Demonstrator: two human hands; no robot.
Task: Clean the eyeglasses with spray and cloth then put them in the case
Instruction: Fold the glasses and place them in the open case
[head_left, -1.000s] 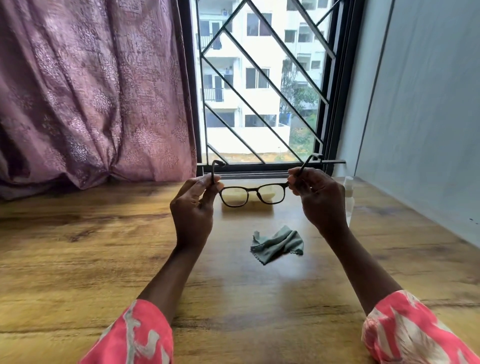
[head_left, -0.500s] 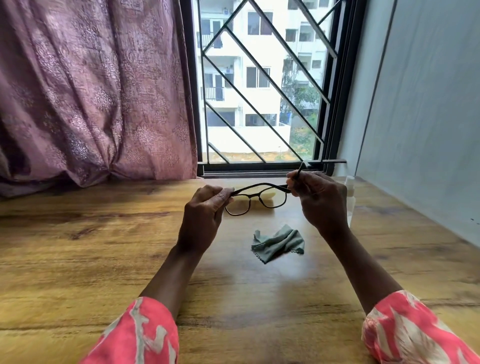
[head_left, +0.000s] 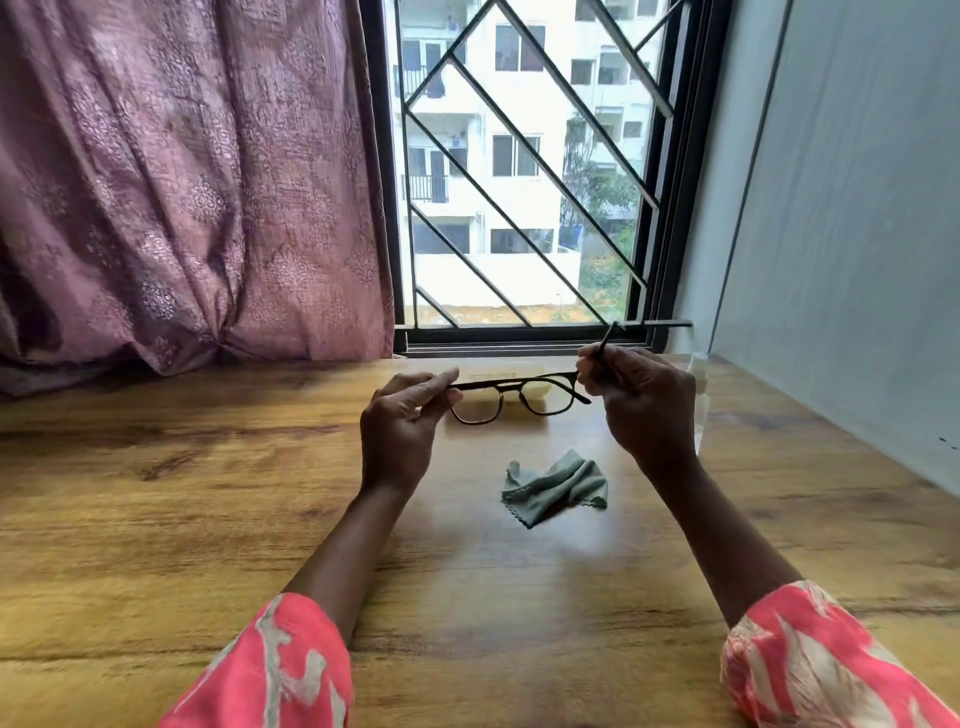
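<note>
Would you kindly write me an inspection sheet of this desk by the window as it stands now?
Surface: wooden table, dry-looking, with grain marks.
Job's things: eyeglasses held above the table; green cloth crumpled between the forearms; pale case behind the eyeglasses; clear spray bottle mostly hidden behind the right hand.
Clutter: nothing seen.
Hands: left hand pinches the eyeglasses' left end; right hand grips the right end, one temple sticking up.
Cables: nothing seen.
Surroundings: pink curtain, barred window, grey wall.

The right hand (head_left: 641, 402) hides most of the spray bottle (head_left: 700, 382) behind it.
</note>
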